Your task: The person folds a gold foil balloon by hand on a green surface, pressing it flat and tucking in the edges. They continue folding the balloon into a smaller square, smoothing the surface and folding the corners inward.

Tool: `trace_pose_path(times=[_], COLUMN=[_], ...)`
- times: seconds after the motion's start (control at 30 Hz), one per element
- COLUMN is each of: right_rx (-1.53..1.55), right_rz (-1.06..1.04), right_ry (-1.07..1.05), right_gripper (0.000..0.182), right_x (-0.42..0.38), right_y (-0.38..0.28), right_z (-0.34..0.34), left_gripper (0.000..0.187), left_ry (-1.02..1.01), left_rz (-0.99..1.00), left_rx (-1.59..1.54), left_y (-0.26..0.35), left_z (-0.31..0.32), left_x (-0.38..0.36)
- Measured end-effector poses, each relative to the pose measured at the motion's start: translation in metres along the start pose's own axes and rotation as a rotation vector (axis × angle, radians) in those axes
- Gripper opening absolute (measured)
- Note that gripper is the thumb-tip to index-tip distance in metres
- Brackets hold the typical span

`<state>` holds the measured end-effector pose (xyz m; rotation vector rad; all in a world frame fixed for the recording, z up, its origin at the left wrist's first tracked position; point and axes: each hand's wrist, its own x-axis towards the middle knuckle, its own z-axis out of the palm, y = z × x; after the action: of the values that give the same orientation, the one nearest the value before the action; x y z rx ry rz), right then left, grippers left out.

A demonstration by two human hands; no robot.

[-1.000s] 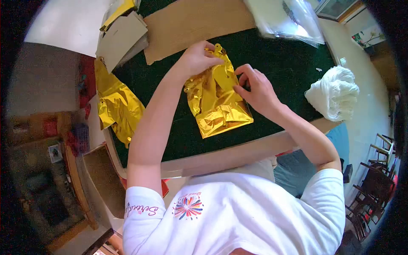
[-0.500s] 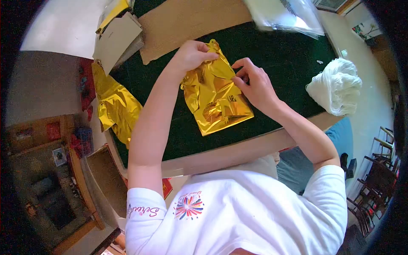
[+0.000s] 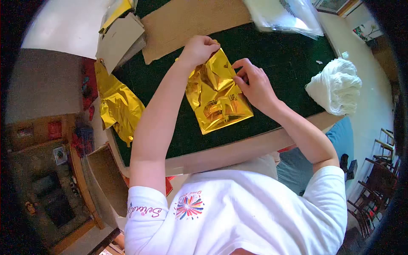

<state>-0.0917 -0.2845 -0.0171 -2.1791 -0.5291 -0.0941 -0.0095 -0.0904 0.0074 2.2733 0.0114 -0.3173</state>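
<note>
A flat, crinkled gold foil balloon (image 3: 219, 91) lies on the dark green tabletop in front of me, its lower part folded into a neat straight edge. My left hand (image 3: 199, 51) is closed at its top corner, thumb and fingers pinching the foil there. At the right edge, my right hand (image 3: 255, 85) has its fingers curled, with thumb and a fingertip together on the foil and the index finger a little raised. Another gold foil piece (image 3: 121, 106) hangs over the table's left edge, beyond my left forearm.
Brown cardboard (image 3: 187, 25) lies at the far side, beside grey-white card pieces (image 3: 121, 40). Clear plastic bags (image 3: 284, 17) rest at the far right. A bundle of white string (image 3: 335, 87) sits at the right table edge. A cardboard box (image 3: 104, 178) stands below on the left.
My left hand has moved up and right along the foil and now covers the top corner tab. The right hand has stayed at the right edge.
</note>
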Motion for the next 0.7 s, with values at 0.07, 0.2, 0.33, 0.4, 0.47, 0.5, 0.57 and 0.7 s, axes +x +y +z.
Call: trace_pose_path(times=[0.07,0.2,0.33,0.4,0.47,0.5,0.57,0.7], right_rx=[0.005,0.008,-0.139,-0.197,-0.204,-0.205,-0.142,-0.043], right_rz=[-0.005,-0.019,-0.137,-0.166,-0.213,-0.214,-0.157,-0.091], right_ry=[0.002,0.01,0.044,0.048,0.079,0.079,0.075,0.071], right_gripper=[0.025,0.024,0.021,0.021,0.02,0.02,0.021,0.023], right_x=[0.0,-0.001,-0.001,-0.002,-0.003,-0.003,-0.004,-0.002], right_y=[0.003,0.004,0.003,0.003,0.004,0.003,-0.001,0.001], right_z=[0.002,0.003,0.004,0.005,0.006,0.005,0.002,-0.008], left_gripper=[0.024,0.026,0.027,0.027,0.027,0.027,0.027,0.026], left_ry=[0.053,0.135,0.192,0.192,0.19,0.195,0.2,0.178], left_rz=[0.027,0.103,0.079,0.072,0.064,0.066,0.068,0.116], left_rx=[0.033,0.143,0.197,0.192,0.185,0.192,0.197,0.015], left_y=[-0.01,-0.014,-0.009,-0.011,-0.013,-0.011,-0.011,-0.013], left_z=[0.006,0.009,0.01,0.012,0.013,0.013,0.013,0.009], left_x=[0.005,0.004,-0.001,0.0,0.001,0.0,-0.001,-0.006])
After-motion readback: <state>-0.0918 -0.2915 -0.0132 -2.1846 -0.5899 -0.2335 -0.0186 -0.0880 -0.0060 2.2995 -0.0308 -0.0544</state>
